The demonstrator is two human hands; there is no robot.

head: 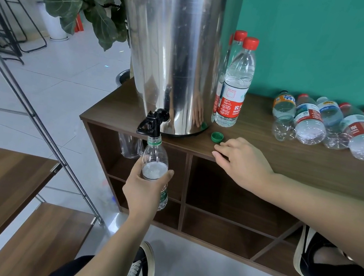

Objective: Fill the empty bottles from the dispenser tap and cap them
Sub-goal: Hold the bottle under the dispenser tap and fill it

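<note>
The left hand (147,186) is gripping the green-ringed bottle (155,164) round its body, fingers and thumb wrapped on it, and is holding its mouth just under the black tap (153,122) at the foot of the steel dispenser (171,50). The right hand (242,162) is resting with relaxed, unclenched fingers on the cabinet top (289,156) right of the tap, holding nothing, just beside the green cap (217,137). Keeping the bottle upright and its neck centred below the spout should avoid spills, and the cap is lying close by for sealing.

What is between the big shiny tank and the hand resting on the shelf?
In the head view, a green cap lies on the shelf top between the tank and the right hand.
</note>
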